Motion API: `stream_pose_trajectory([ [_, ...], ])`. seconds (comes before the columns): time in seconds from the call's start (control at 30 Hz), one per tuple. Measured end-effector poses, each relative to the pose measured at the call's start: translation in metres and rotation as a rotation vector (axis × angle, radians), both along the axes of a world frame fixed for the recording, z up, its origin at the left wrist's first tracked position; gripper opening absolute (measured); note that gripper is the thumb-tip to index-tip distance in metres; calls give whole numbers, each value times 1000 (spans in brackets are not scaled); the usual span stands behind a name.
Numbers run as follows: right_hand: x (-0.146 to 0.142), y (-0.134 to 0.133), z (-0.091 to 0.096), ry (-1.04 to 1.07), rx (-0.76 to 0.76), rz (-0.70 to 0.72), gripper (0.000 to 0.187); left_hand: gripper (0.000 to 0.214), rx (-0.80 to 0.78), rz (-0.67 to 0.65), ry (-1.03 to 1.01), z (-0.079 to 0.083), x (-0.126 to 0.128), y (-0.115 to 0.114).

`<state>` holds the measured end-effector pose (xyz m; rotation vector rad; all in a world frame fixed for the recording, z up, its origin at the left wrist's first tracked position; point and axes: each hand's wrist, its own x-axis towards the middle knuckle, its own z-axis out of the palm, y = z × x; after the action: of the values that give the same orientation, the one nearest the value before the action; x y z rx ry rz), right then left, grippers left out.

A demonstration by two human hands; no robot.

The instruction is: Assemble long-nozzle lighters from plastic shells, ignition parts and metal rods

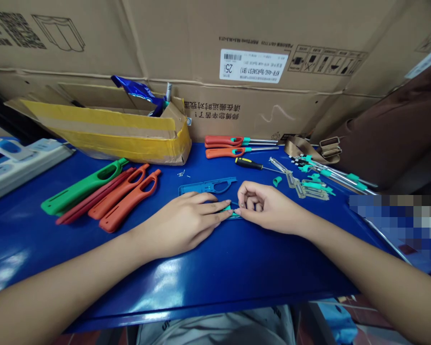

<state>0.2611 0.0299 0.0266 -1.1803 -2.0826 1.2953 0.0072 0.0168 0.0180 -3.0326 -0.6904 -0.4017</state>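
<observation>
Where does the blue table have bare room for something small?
Bare: between the forearms, toward the near table edge; also between the left forearm and green casing. Crowded: beyond the right hand: clear plastic parts, metal tubes.

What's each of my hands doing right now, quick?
Left hand: open and outstretched, reaching over the small teal part.
Right hand: curled, thumb tip at that part; whether it grips anything cannot be told.

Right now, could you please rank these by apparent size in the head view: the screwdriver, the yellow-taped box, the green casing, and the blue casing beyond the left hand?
Largest to smallest:
1. Yellow-taped box
2. Green casing
3. Blue casing
4. Screwdriver
</observation>
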Motion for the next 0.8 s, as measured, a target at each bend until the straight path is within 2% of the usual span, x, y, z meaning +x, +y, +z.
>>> stream_pose_trajectory([
  [0.17, 0, 2, 0, 22, 26, 19, 20, 39, -9, 4, -13, -1, 1, 0],
  [0.27, 8, 11, 2, -22, 57, -52, 22, 38, -19, 12, -56, -2, 1, 0],
  [0.3, 13, 15, 4, -97, 111, -106, 19, 37, -17, 17, -69, -2, 0, 0],
  [0.37, 26, 23, 9, -370, 315, -237, 12, 35, -9, 33, -93, -2, -1, 0],
  [0.43, 40, 30, 14, -685, 503, -351, 16, 31, 9, 43, -122, -1, -2, 0],
  [0.47, 47, 33, 17, -828, 520, -404, 21, 30, 21, 44, -141, 0, -2, -1],
  [0.53, 57, 38, 22, -1041, 471, -491, 28, 26, 41, 44, -179, 2, -3, -1],
  [0.6, 63, 41, 26, -1166, 393, -538, 30, 22, 45, 52, -204, 6, -4, -2],
  [0.7, 68, 46, 29, -1243, 298, -553, 33, 18, 3, 89, -180, 12, -4, -3],
  [0.8, 70, 51, 28, -1234, 231, -499, 35, 18, -50, 147, -125, 15, -5, -3],
])
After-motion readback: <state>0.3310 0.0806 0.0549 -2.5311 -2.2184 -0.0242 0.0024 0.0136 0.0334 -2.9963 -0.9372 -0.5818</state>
